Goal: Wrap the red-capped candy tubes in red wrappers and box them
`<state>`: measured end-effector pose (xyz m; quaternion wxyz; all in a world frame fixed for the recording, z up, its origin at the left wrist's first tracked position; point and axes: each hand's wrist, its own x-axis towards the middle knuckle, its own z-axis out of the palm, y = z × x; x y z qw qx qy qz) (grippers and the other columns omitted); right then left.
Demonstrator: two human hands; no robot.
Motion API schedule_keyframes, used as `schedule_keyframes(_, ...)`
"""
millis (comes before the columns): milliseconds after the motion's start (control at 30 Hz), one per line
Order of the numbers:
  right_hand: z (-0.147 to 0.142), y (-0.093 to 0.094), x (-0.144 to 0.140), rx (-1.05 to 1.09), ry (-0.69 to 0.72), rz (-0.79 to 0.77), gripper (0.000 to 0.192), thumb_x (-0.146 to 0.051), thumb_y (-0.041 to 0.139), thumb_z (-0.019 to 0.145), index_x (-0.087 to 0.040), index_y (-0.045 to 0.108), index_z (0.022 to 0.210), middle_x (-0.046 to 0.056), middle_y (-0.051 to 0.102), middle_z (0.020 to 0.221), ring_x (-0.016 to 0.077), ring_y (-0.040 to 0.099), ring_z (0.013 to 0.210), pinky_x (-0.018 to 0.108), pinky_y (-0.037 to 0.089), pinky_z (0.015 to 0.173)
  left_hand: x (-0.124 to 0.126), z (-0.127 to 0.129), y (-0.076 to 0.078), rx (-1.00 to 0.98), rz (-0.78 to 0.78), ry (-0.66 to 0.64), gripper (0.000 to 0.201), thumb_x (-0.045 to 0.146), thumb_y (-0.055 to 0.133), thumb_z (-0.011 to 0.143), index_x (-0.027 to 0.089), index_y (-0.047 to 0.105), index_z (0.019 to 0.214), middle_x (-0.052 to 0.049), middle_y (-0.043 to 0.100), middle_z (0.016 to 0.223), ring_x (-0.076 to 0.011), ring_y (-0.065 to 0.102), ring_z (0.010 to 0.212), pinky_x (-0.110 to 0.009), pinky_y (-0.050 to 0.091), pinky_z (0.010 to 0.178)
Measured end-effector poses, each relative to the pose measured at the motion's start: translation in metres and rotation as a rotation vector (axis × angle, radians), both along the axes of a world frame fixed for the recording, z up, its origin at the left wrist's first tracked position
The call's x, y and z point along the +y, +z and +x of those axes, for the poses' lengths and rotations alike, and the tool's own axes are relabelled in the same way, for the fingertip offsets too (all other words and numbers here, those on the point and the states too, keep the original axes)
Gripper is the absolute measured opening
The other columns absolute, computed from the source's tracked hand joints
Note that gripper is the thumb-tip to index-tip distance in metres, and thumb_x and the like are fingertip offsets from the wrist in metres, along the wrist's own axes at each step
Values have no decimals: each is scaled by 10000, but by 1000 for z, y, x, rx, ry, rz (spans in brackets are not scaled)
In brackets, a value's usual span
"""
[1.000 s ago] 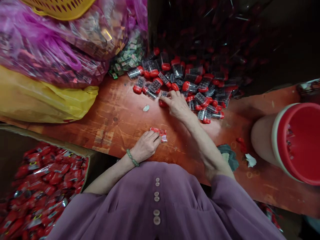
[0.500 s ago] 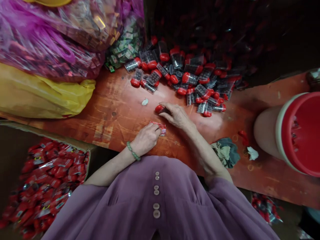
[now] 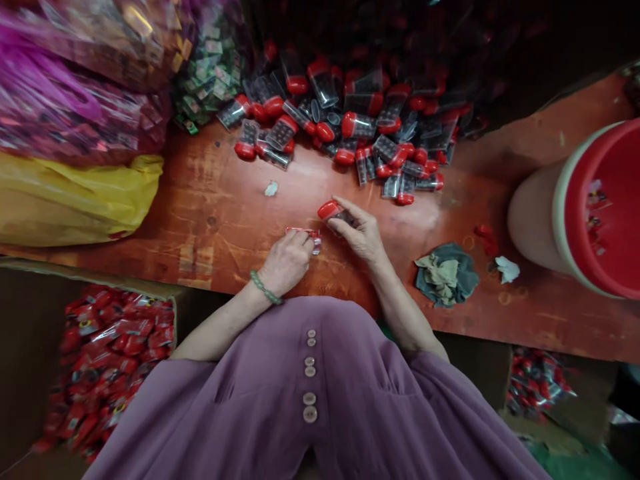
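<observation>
My right hand grips a small clear container with a red cap, thumb and fingers around its dark, see-through body. The cap points to the left, a little above the table. My left hand, with a green bead bracelet at the wrist, rests low over the table. Its fingers are pressed together on a small red and clear printed piece, partly hidden beneath them. Beyond both hands lies a heap of similar red-capped containers, spilling onto the orange-red tabletop.
Filled plastic bags and a yellow bag crowd the left. A carton of red packets stands below the table edge. At right are a crumpled cloth, a white scrap and a pale bucket with a red top.
My right hand has turned the red-capped container so that more of its cap and body shows. My left hand stays on the red printed piece. The whole view has shifted slightly.
</observation>
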<state>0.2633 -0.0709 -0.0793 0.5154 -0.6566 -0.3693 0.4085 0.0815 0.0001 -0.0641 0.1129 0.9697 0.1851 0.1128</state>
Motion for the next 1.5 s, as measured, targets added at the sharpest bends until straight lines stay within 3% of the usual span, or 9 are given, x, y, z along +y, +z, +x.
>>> schedule_keyframes(167,0,10,-19,234,-126,27,402,-473,710,830,-263,714,1173,-30,650,754,66,510,571,178,363,465,11,-3,-8,-196,-123,75,263,196,523,962,162,693,764,-67,678,759,-178,582,701,-303,462,685)
schedule_keyframes(367,2,26,-43,546,-31,-32,387,-452,756,794,-230,722,1108,-78,513,578,26,304,423,175,195,401,15,-9,-1,-482,-294,72,141,286,644,922,188,736,879,-40,746,841,-139,648,743,-268,503,721)
schedule_keyframes(567,-2,43,-48,652,188,-131,488,-424,711,831,-224,631,1269,-98,423,545,36,241,413,184,173,402,12,-11,5,-574,-335,-36,116,227,685,891,181,734,986,-57,767,919,-145,695,821,-275,543,775)
schedule_keyframes(833,-3,35,-44,771,340,-234,455,-399,726,814,-192,657,1213,-89,478,555,25,283,393,172,188,388,6,-17,8,-595,-346,-140,116,180,678,888,169,716,997,-63,765,916,-160,717,865,-296,583,799)
schedule_keyframes(1100,0,23,-41,813,290,-385,345,-364,701,814,-149,713,1084,-107,410,452,23,236,351,152,143,346,-3,-22,-1,-559,-345,-148,133,173,665,895,187,719,1016,-58,766,951,-167,717,912,-317,602,840)
schedule_keyframes(1300,-7,30,-37,706,238,-387,323,-375,703,818,-184,733,1076,-108,435,447,26,242,346,159,154,341,-2,-23,-8,-509,-339,-163,268,163,655,891,196,694,1154,-96,755,1109,-202,714,1017,-364,603,900)
schedule_keyframes(1367,-11,33,-35,630,208,-343,269,-366,703,823,-195,751,1025,-81,539,520,30,368,399,153,269,384,-1,-23,-9,-463,-367,-174,255,151,631,899,222,708,1131,-81,755,1131,-203,714,1028,-376,601,902)
schedule_keyframes(1433,-14,35,-34,550,185,-279,220,-359,711,817,-201,764,961,-43,659,671,55,554,573,167,439,543,0,-22,-10,-417,-391,-176,246,145,603,910,244,725,1100,-65,758,1135,-202,711,1042,-384,596,910)
schedule_keyframes(1500,-18,35,-33,490,176,-234,219,-376,713,813,-206,766,939,-19,719,814,95,644,782,218,512,738,2,-21,-11,-397,-418,-190,244,144,597,911,247,733,1085,-63,758,1140,-206,705,1070,-394,585,938)
